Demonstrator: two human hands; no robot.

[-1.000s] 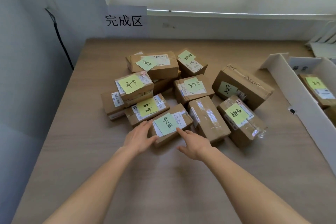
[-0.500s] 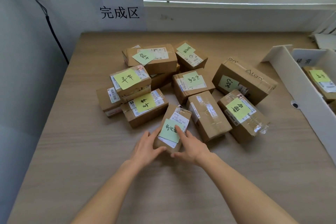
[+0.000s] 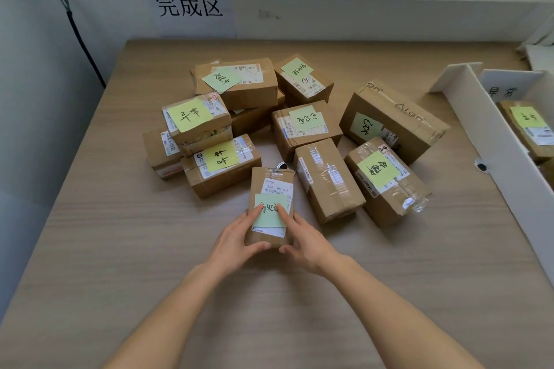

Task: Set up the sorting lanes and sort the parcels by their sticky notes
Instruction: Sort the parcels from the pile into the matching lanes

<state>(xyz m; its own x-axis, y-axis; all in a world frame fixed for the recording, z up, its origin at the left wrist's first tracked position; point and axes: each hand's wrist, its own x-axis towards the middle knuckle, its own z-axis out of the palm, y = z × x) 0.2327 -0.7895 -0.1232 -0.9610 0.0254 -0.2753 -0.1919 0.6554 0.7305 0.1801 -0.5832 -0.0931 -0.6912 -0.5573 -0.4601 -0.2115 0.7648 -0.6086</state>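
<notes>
Gripping its two long sides looks the safest hold on the small brown cardboard parcel (image 3: 271, 204): it seems light, stiff and slick with tape. It lies on the wooden table (image 3: 90, 249) just in front of the pile, bearing a pale green sticky note (image 3: 269, 214) over a white label. The left hand (image 3: 238, 238) and right hand (image 3: 302, 238) clasp it, fingers curled round its edges.

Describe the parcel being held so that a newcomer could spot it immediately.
Start at the heap of brown parcels on the wooden table. At its near edge one small parcel lies lengthwise, gripped by the left hand and right hand. Fingers overlap its green note.
</notes>
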